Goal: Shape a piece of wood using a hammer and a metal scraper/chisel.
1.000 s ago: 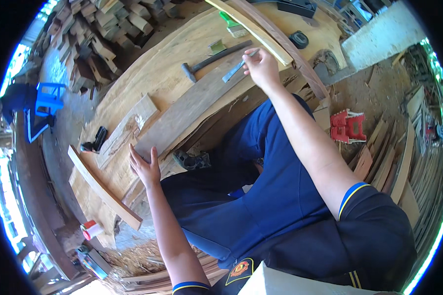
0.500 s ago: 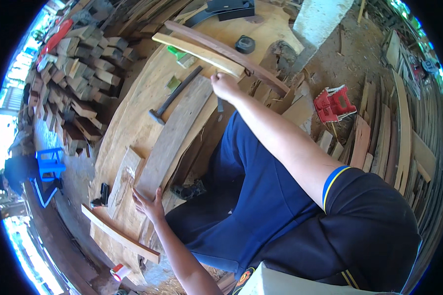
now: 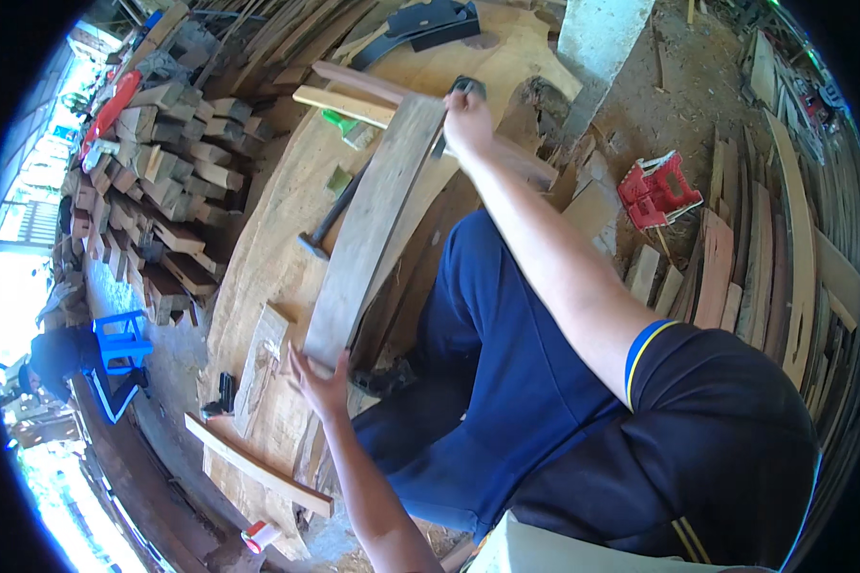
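Note:
My right hand [image 3: 467, 125] is closed on the chisel [image 3: 439, 147] and the far end of a long grey plank [image 3: 369, 229]. My left hand [image 3: 320, 382] grips the plank's near end, thumb and fingers around it. The plank lies at a slant over the pale wooden slab [image 3: 244, 286]. A hammer [image 3: 315, 243] rests left of the plank, near a green-handled brush [image 3: 349, 132]. A black tape measure [image 3: 471, 86] is partly hidden behind my right hand. A block with a rough face [image 3: 258, 372] lies left of my left hand.
Pale strips [image 3: 258, 463] lie near and across the slab's far part. Stacked timber [image 3: 162, 191] stands at left, beside a blue stool [image 3: 124, 339] and dark, striped clothing [image 3: 62, 368]. A red folding stool [image 3: 659, 191] and long boards [image 3: 764, 267] are at right, a concrete post [image 3: 597, 48] at top.
My right hand has moved up and right, the chisel turned downward, and now takes the plank's end. The plank has shifted right with both hands. The view has swung, so surroundings appear shifted.

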